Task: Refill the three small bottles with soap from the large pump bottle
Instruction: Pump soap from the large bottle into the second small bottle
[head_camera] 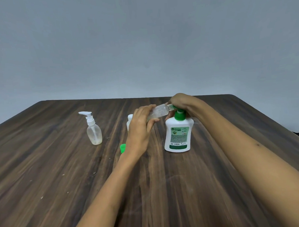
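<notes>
The left hand (140, 125) is gripping a small clear bottle (158, 112), fingers curled round its lower body, and is holding it tilted with its open neck against the green pump spout of the large pump bottle (178, 136). The right hand (179, 103) is resting on top of the pump head, fingers bent over it; the grip itself is partly hidden. The large pump bottle is standing upright on the wooden worktop (62, 168). A small white-pump bottle (93, 129) is standing well apart at the left. A third small bottle (130, 122) is showing partly behind the left hand. A green cap (122, 148) is lying just beside the left wrist.
</notes>
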